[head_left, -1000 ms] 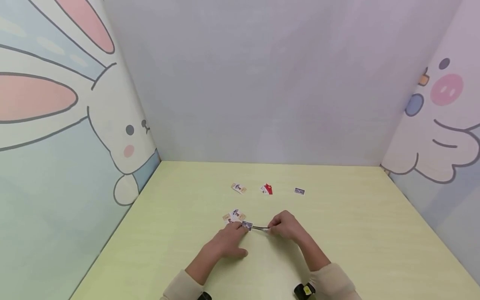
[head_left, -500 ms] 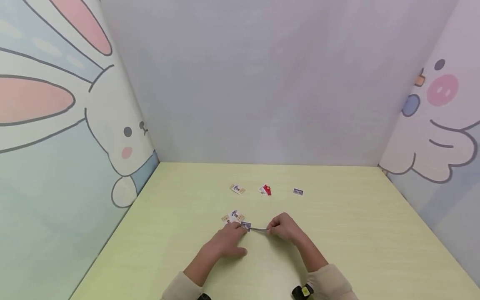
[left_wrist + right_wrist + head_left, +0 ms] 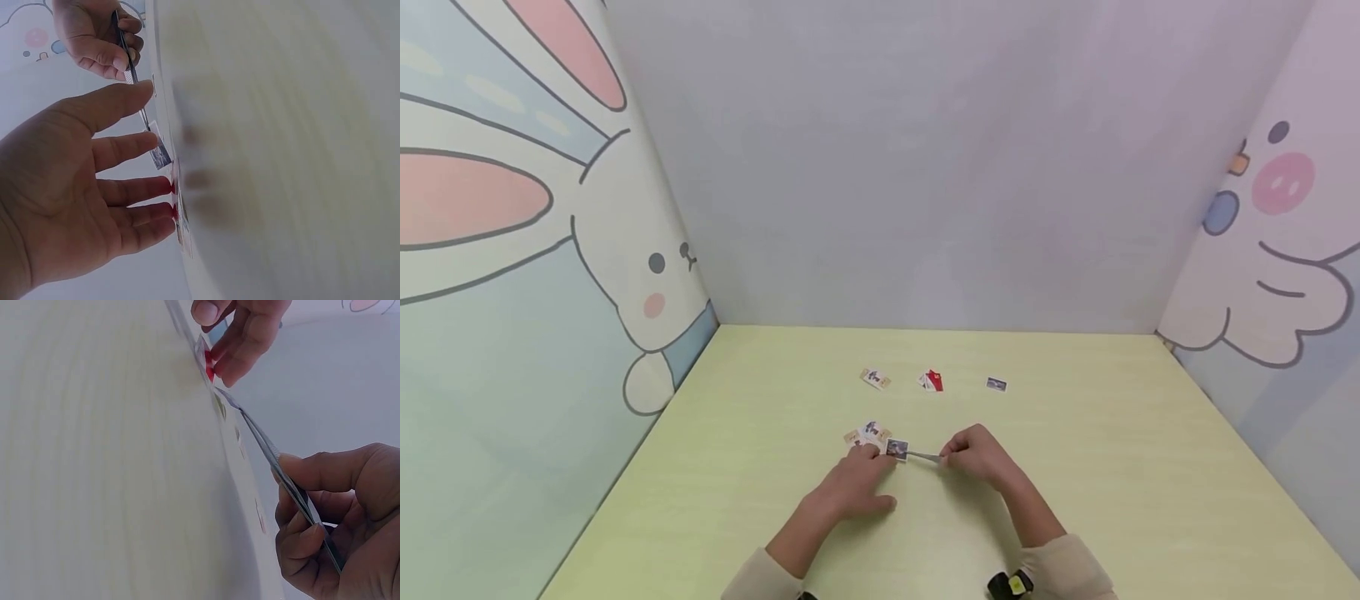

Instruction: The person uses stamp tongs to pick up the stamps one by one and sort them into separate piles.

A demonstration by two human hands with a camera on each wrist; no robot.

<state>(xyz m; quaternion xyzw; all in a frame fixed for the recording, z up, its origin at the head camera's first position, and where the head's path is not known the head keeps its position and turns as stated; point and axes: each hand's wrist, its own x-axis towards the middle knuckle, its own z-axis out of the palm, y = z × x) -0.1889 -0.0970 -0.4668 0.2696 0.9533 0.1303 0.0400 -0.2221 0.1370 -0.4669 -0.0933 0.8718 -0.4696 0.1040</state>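
My right hand (image 3: 976, 452) pinches a pair of metal tweezers (image 3: 275, 459) between thumb and fingers. The tweezers' tips meet the right edge of a small dark-pictured stamp (image 3: 897, 449) with a white border. In the left wrist view this stamp (image 3: 160, 154) stands tilted at the tips, beside my index finger. My left hand (image 3: 853, 483) lies with fingers extended, its fingertips on a fanned pile of small stamps (image 3: 872, 431) with tan and white faces. Part of that pile is hidden under the fingers. Red shows under two fingertips in the left wrist view.
Three small groups lie in a row farther back: tan and white stamps (image 3: 876, 378) at left, red and white ones (image 3: 932, 381) in the middle, a dark stamp (image 3: 996, 384) at right. A grey back wall (image 3: 925, 167) and cartoon side walls enclose the pale yellow table (image 3: 1112, 467).
The tweezers' arms, apart a second ago, have come together at the dark stamp's edge. The stamp and my right hand have shifted slightly right; my left hand stays in place.
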